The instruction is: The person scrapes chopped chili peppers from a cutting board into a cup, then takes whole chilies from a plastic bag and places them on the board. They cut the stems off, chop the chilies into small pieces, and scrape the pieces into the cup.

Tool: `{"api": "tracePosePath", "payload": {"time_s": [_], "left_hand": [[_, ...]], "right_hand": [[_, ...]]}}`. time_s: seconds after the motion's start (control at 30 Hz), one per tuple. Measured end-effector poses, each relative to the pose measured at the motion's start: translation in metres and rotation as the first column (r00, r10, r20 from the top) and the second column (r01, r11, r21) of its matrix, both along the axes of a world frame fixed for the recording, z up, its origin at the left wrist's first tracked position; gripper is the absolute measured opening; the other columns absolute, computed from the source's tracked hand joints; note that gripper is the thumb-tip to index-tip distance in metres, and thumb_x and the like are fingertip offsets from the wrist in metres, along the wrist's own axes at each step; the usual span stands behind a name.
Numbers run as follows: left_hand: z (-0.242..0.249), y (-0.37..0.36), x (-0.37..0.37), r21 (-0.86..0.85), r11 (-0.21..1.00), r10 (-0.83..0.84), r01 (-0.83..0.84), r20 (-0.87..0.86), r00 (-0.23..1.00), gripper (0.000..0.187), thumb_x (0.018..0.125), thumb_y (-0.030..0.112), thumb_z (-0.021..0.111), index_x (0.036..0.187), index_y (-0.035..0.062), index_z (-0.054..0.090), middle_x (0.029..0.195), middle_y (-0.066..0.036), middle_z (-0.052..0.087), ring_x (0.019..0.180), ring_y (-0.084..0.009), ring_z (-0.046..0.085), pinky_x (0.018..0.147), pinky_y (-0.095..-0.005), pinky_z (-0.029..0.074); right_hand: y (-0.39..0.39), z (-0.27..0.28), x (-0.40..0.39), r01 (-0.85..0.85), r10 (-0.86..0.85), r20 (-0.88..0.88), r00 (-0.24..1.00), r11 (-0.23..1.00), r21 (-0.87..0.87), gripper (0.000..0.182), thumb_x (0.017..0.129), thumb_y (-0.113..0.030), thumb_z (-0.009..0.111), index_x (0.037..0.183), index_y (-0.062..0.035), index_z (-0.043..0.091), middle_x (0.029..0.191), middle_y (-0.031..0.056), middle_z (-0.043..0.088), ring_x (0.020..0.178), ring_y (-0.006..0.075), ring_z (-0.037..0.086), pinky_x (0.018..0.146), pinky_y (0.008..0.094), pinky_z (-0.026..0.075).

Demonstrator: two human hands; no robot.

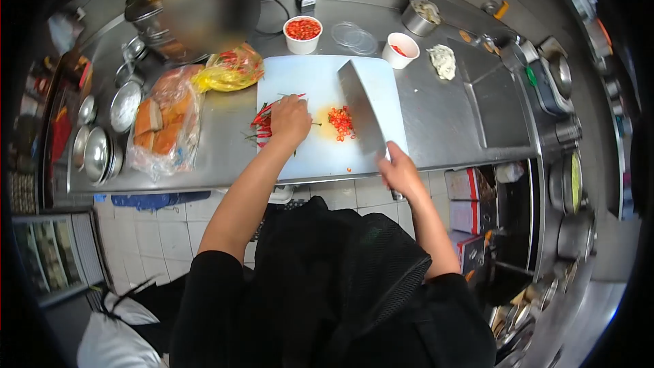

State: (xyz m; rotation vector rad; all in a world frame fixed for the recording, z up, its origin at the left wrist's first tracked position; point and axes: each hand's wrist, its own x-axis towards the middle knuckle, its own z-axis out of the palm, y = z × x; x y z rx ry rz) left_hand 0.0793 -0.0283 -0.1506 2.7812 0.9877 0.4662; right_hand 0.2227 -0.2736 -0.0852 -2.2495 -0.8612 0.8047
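On the white cutting board, my left hand is closed over a bunch of whole red chillies at the board's left side. My right hand grips the handle of a large cleaver, whose broad blade slants over the board's right part. Sliced red chillies lie in a small heap between my left hand and the blade. Behind the board are a white tub full of cut chillies and a white cup with a few pieces inside.
Left of the board are a yellow bag and a plastic bag of bread-like pieces, with metal bowls beyond. Clear lids, a metal pot and a crumpled white cloth stand behind. The sink is at right.
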Motion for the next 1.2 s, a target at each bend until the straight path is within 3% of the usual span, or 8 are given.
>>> {"api": "tracePosePath", "payload": {"time_s": [0.1, 0.3, 0.4, 0.7, 0.83, 0.9, 1.0, 1.2], "left_hand": [[0.004, 0.012, -0.003, -0.062, 0.998, -0.015, 0.014, -0.007, 1.000, 0.018, 0.080, 0.022, 0.066, 0.084, 0.0041, 0.067, 0.094, -0.011, 0.062, 0.096, -0.0285, 0.059, 0.080, -0.0458, 0.046], [0.024, 0.025, -0.021, -0.213, 0.977, 0.038, 0.008, 0.212, 0.977, 0.016, 0.078, 0.019, 0.067, 0.085, 0.0054, 0.066, 0.089, -0.009, 0.064, 0.087, -0.0283, 0.061, 0.077, -0.0438, 0.046], [0.025, 0.024, -0.020, -0.513, 0.857, 0.126, 0.042, 0.289, 0.949, 0.018, 0.082, 0.022, 0.067, 0.088, 0.0053, 0.064, 0.086, -0.010, 0.065, 0.079, -0.0281, 0.063, 0.071, -0.0409, 0.048], [0.015, 0.011, 0.007, -0.939, 0.216, 0.314, 0.268, 0.327, 0.891, 0.020, 0.086, 0.019, 0.069, 0.097, 0.0058, 0.058, 0.083, -0.003, 0.067, 0.066, -0.0061, 0.055, 0.056, -0.0193, 0.043], [0.005, 0.003, 0.014, -0.939, 0.289, 0.335, 0.188, 0.283, 0.899, 0.019, 0.086, 0.020, 0.069, 0.096, 0.0050, 0.061, 0.084, -0.003, 0.067, 0.066, -0.0091, 0.056, 0.059, -0.0230, 0.046], [0.003, 0.004, 0.013, -0.739, 0.661, 0.176, 0.131, 0.322, 0.930, 0.020, 0.084, 0.022, 0.068, 0.092, 0.0039, 0.065, 0.084, -0.005, 0.066, 0.070, -0.0154, 0.061, 0.061, -0.0282, 0.049], [0.012, 0.005, 0.012, -0.510, 0.848, 0.045, 0.145, 0.342, 0.939, 0.021, 0.085, 0.023, 0.067, 0.092, 0.0028, 0.067, 0.089, -0.008, 0.066, 0.073, -0.0192, 0.062, 0.069, -0.0302, 0.050], [0.032, -0.006, 0.029, -0.623, 0.703, -0.126, 0.344, 0.366, 0.922, 0.016, 0.086, 0.018, 0.065, 0.092, 0.0035, 0.068, 0.089, -0.008, 0.066, 0.079, -0.0205, 0.063, 0.074, -0.0316, 0.050]], "right_hand": [[-0.007, 0.009, -0.029, 0.028, -0.011, -0.380, 0.925, 0.999, 0.039, 0.019, 0.094, -0.025, 0.059, 0.102, -0.0082, 0.054, 0.059, -0.0012, 0.049, 0.045, 0.0078, 0.048, 0.039, 0.0265, 0.040], [0.012, 0.013, -0.024, -0.039, 0.013, -0.305, 0.952, 0.996, -0.077, 0.018, 0.094, -0.024, 0.059, 0.101, -0.0080, 0.055, 0.059, -0.0003, 0.049, 0.043, 0.0100, 0.047, 0.039, 0.0284, 0.041], [0.019, 0.014, 0.002, -0.055, 0.031, -0.244, 0.969, 0.995, -0.088, 0.020, 0.093, -0.023, 0.058, 0.105, -0.0076, 0.056, 0.056, 0.0007, 0.049, 0.044, 0.0111, 0.049, 0.040, 0.0294, 0.041], [0.013, 0.006, 0.057, -0.051, 0.045, -0.054, 0.998, 0.994, -0.102, 0.027, 0.091, -0.023, 0.055, 0.110, -0.0030, 0.055, 0.064, 0.0117, 0.059, 0.051, 0.0209, 0.058, 0.053, 0.0368, 0.048], [0.011, 0.008, 0.045, -0.070, 0.080, 0.074, 0.994, 0.989, -0.132, 0.029, 0.090, -0.023, 0.054, 0.110, -0.0024, 0.052, 0.078, 0.0216, 0.066, 0.069, 0.0353, 0.065, 0.067, 0.0443, 0.051], [0.007, -0.004, 0.040, -0.076, 0.089, 0.135, 0.987, 0.993, -0.093, 0.029, 0.090, -0.022, 0.054, 0.111, -0.0027, 0.052, 0.082, 0.0242, 0.066, 0.076, 0.0397, 0.065, 0.071, 0.0467, 0.050], [0.004, -0.006, 0.032, -0.068, 0.079, 0.207, 0.975, 0.996, -0.060, 0.029, 0.089, -0.022, 0.055, 0.111, -0.0029, 0.051, 0.087, 0.0274, 0.066, 0.084, 0.0449, 0.064, 0.076, 0.0501, 0.049], [0.001, -0.010, 0.023, -0.005, 0.009, 0.228, 0.974, 1.000, -0.017, 0.029, 0.089, -0.022, 0.055, 0.110, -0.0019, 0.051, 0.087, 0.0286, 0.065, 0.087, 0.0460, 0.063, 0.079, 0.0504, 0.049]]}}
